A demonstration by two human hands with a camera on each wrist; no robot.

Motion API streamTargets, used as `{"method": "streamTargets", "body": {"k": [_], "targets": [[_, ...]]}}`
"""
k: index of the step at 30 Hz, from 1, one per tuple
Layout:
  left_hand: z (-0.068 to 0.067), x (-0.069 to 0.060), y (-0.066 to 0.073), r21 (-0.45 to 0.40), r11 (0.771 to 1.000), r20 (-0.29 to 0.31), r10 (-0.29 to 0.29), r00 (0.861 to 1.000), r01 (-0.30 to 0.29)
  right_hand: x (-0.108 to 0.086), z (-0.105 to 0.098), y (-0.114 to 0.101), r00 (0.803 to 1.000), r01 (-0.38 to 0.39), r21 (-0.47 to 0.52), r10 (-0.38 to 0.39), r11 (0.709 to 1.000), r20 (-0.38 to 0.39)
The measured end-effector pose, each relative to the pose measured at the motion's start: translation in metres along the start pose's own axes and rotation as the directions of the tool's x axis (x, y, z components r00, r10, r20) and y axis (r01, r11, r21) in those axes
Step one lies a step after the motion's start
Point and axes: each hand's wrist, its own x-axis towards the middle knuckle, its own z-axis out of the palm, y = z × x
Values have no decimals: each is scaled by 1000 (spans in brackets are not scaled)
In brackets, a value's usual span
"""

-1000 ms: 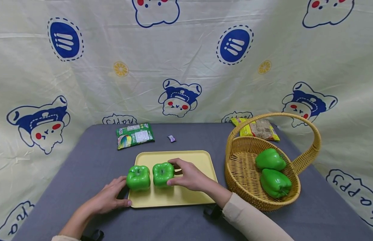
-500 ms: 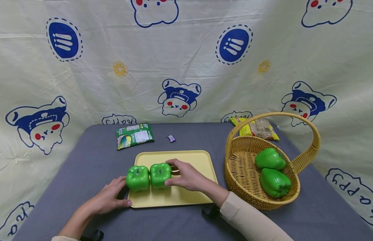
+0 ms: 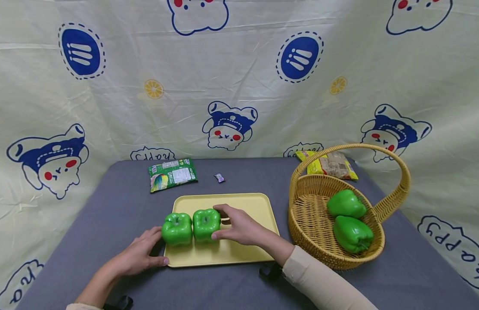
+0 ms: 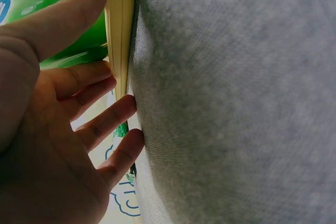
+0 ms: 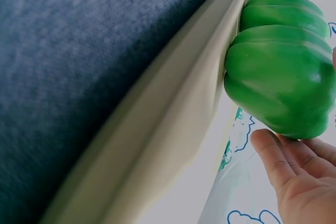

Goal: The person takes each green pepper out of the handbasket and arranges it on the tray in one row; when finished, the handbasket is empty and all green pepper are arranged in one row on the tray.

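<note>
Two green bell peppers stand side by side on the pale yellow tray (image 3: 248,224), stems up. My right hand (image 3: 241,226) holds the right-hand pepper (image 3: 206,225) from its right side, index finger at the back and thumb at the front. In the right wrist view, fingers (image 5: 299,161) meet that pepper's side; most of the thumb is out of frame. Beside the left-hand pepper (image 3: 177,229), my left hand (image 3: 140,253) rests at the tray's left edge with loosely extended fingers. Its thumb touches the near left corner; the left wrist view shows the palm (image 4: 58,145) holding nothing.
To the right stands a wicker basket (image 3: 309,211) with a tall handle, holding two more green peppers (image 3: 351,234). A green snack packet (image 3: 173,174), a small purple-wrapped piece (image 3: 220,178) and a yellow packet (image 3: 328,165) lie along the back of the grey-covered table (image 3: 127,185).
The right hand and its pepper have shifted slightly left, closing the gap to the left-hand pepper. Over the last half second they barely move. The left hand stays put.
</note>
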Motion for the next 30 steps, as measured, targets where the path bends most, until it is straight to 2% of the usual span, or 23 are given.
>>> {"method": "streamTargets", "body": {"k": [7, 15, 19, 30], "targets": [[0, 0, 0, 1, 1000, 1, -4, 1000, 4, 1, 0, -1, 1000, 9, -11, -9, 1000, -1], [0, 0, 0, 5, 1000, -8, -2, 1000, 2, 1, 1, -2, 999, -31, -15, 31, 999, 11], [1, 0, 0, 2, 1000, -9, -4, 1000, 4, 0, 0, -2, 1000, -14, -12, 14, 1000, 6], [1, 0, 0, 2, 1000, -5, -6, 1000, 6, -13, -20, -16, 999, 16, -23, -17, 1000, -44]]}}
